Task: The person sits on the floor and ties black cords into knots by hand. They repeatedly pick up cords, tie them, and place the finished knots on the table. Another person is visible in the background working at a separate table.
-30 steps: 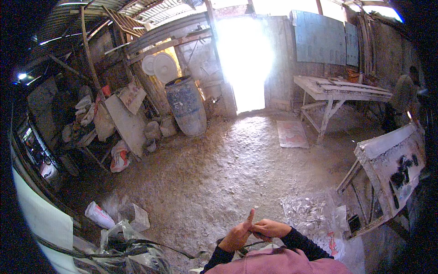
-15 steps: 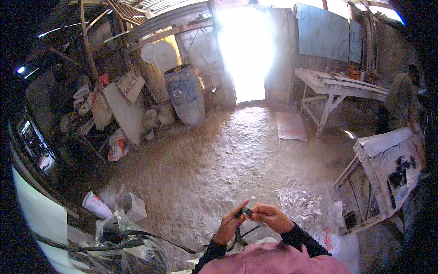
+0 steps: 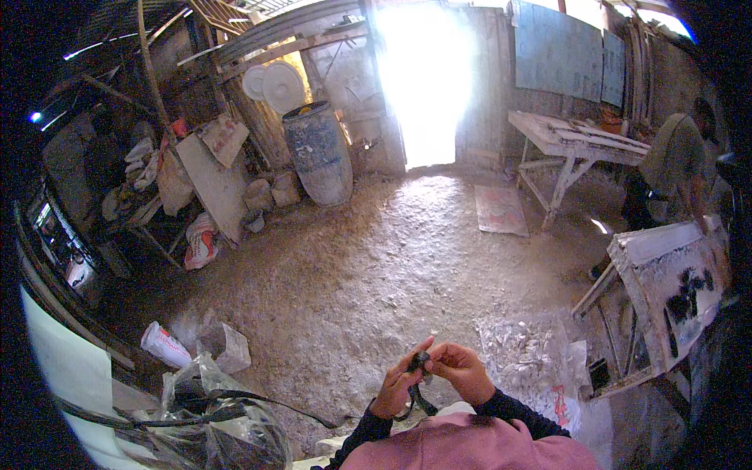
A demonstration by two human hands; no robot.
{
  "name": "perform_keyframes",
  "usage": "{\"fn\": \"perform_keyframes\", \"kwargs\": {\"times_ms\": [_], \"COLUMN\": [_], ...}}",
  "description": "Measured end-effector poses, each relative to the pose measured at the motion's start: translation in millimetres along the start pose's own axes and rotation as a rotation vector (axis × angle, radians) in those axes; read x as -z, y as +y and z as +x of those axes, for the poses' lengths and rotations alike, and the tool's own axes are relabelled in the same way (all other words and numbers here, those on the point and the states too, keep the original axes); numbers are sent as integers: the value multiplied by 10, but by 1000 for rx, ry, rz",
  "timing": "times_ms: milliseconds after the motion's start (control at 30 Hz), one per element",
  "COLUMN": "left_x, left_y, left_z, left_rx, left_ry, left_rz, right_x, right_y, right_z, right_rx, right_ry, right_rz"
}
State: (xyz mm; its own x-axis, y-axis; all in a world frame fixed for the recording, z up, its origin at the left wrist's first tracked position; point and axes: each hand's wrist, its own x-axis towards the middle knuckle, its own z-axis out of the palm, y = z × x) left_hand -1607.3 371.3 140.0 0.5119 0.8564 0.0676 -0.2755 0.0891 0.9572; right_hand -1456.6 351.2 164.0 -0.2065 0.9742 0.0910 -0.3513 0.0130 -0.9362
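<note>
A narrow black strap (image 3: pixel 418 360) is pinched between my two hands in front of my chest, bent or bunched at the fingertips. My left hand (image 3: pixel 394 390) is closed on it from the left, with the thumb and forefinger pointing up. From the right, the thumb and fingers of my right hand (image 3: pixel 465 373) close on the same piece. Part of the strap hangs below my hands toward my pink top. At the lower left, more black strapping (image 3: pixel 227 396) runs over a clear plastic bag (image 3: pixel 254 432). Whether both lengths join is hidden.
A plastic sheet with pale scraps (image 3: pixel 523 352) lies to the right, beside a tilted wooden stand (image 3: pixel 666 301). Another person (image 3: pixel 674 160) bends behind it. Farther off are a white-smeared table (image 3: pixel 568 137), a blue drum (image 3: pixel 317 157) and a bright doorway (image 3: pixel 427 94). A white container (image 3: pixel 166 345) lies left.
The strap between my fingers has gone from a flat loop to a tighter bunch, and my right hand has shifted slightly left. The other person has moved left and leans over the stand.
</note>
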Motion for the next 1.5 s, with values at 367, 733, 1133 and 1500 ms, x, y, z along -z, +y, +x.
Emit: {"fn": "perform_keyframes", "kwargs": {"times_ms": [367, 733, 1133, 1500], "left_x": [-34, -92, -43, 49], "left_y": [-11, 122, 14, 24], "left_z": [-2, -63, -21, -60], "left_rx": [-95, -8, -86, -58], "left_ry": [-14, -18, -39, 35], "left_rz": [228, 92, 227, 377], "right_x": [14, -122, -104, 46], "right_y": [93, -140, -111, -108], "right_z": [-2, -41, -15, -4], "right_rx": [113, 81, 62, -33], "right_ry": [18, 35, 52, 94], "right_rz": [-121, 12, 23, -29]}}
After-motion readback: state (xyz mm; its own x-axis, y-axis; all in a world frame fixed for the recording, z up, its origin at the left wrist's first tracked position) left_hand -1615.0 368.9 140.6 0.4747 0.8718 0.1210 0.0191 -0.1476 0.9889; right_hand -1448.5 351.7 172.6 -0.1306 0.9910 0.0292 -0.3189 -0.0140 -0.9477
